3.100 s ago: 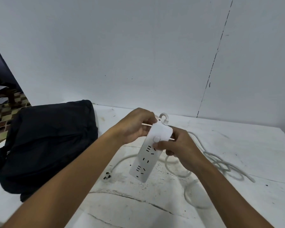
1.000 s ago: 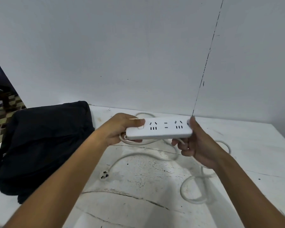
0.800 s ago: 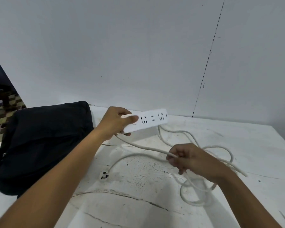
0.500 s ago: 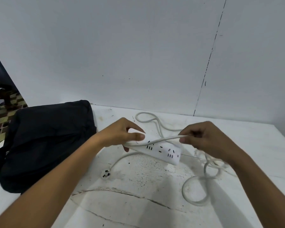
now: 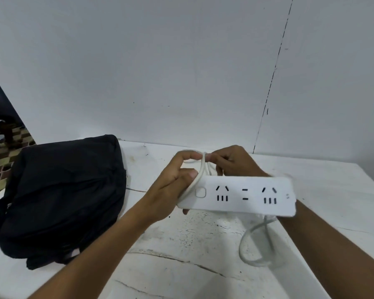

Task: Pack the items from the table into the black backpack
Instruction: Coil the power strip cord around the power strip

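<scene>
A white power strip [image 5: 242, 196] is held level above the table, sockets facing me. My left hand [image 5: 171, 186] grips its left end, thumb on the edge near the switch, and pins the white cable [image 5: 200, 173] that loops over that end. Behind the strip, my right hand [image 5: 231, 161] pinches the cable near my left fingertips. More cable [image 5: 255, 242] hangs below the strip's right end in a loop on the table. The black backpack [image 5: 61, 195] lies closed at the left of the table.
The white table [image 5: 181, 260] is scuffed and cracked, and it meets a plain wall at the back. A checkered floor [image 5: 0, 154] shows beyond the table's left edge.
The strip has been lifted and turned level, closer to me. My right hand moved back behind it, carrying the cable over the left end. The plug is no longer visible on the table.
</scene>
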`<state>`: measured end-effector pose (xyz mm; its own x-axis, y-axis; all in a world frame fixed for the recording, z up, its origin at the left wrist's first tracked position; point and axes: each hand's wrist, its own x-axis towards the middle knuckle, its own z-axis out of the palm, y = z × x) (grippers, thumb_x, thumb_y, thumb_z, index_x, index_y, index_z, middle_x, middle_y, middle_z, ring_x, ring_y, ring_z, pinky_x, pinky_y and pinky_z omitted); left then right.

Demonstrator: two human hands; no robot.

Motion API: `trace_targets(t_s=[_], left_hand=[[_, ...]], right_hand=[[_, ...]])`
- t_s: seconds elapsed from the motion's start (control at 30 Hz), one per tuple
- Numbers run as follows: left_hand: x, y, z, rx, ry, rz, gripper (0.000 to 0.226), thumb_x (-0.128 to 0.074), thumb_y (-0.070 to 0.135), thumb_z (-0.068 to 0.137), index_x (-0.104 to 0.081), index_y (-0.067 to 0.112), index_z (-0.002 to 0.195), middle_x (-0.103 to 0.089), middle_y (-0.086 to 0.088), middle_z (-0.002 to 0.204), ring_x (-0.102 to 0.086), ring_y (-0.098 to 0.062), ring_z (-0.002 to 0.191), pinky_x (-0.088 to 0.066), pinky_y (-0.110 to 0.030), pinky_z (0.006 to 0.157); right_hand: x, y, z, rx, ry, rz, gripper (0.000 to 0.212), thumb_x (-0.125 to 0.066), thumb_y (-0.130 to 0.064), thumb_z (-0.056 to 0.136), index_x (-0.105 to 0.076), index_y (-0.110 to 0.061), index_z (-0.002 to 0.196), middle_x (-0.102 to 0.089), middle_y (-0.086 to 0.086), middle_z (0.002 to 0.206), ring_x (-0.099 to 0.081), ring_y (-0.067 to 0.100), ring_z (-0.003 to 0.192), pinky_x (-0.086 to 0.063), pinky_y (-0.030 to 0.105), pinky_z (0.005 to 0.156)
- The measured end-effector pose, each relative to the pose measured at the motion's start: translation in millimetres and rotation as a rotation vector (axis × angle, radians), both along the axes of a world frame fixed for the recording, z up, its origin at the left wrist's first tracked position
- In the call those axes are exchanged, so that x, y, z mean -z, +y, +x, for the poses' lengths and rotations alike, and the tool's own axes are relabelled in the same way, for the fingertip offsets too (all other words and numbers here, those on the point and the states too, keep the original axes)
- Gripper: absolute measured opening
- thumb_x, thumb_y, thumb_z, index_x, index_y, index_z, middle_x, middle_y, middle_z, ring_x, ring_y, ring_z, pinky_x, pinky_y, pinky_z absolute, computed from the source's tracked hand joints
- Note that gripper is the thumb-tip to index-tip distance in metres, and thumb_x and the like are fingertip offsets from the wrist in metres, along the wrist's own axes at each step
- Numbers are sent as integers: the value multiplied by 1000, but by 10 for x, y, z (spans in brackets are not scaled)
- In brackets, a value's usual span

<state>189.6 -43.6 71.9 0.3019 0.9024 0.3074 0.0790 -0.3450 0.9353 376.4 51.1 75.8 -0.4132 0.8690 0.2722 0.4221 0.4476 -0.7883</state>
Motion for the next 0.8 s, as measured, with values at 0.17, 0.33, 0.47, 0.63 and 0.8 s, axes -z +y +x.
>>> trace_targets(t_s=[0.17, 0.33, 0.47, 0.63, 0.8], left_hand=[[-239, -14, 196, -215, -93, 136, 21, -42, 27, 89, -43, 27, 111, -60, -8, 63, -59, -21, 53, -45, -31, 38], [-378, 180, 2, -498, 322, 398, 21, -42, 34, 93, -44, 23, 110, -60, -12, 59, -56, -19, 50, -44, -36, 45], [-356, 364, -159, -578, 713, 429, 25, -40, 29, 100, -46, 17, 120, -63, -7, 71, -58, -18, 68, -40, -32, 63], [-240, 454, -292, -507, 892, 548, 34, -40, 33, 91, -63, 10, 102, -58, -2, 65, -56, -27, 66, -30, -29, 59], [-314, 473, -439, -360, 804, 447, 32, -46, 36, 88, -72, 19, 96, -62, -1, 62, -51, -14, 56, -38, -24, 55]], right_hand=[[334, -94, -439, -21, 259, -184, 26, -59, -8, 89, -49, -3, 65, -47, 11, 55, -48, 10, 47, -39, 28, 48], [423, -592, -692, 74, 35, 91, 36, -48, -22, 97, -55, -25, 62, -53, -6, 45, -53, 9, 46, -46, 29, 58], [343, -947, -744, 49, -408, 230, 31, -41, -26, 99, -46, -16, 128, -65, 12, 88, -62, 29, 82, -38, 31, 66], [11, -963, -513, -17, -558, 235, 17, -51, -29, 93, -59, -21, 106, -67, 3, 95, -61, 26, 89, -37, 31, 71], [-389, -803, -149, -87, -547, 135, 8, -66, -32, 85, -71, -26, 86, -51, -13, 58, -46, 0, 56, -32, 17, 53]])
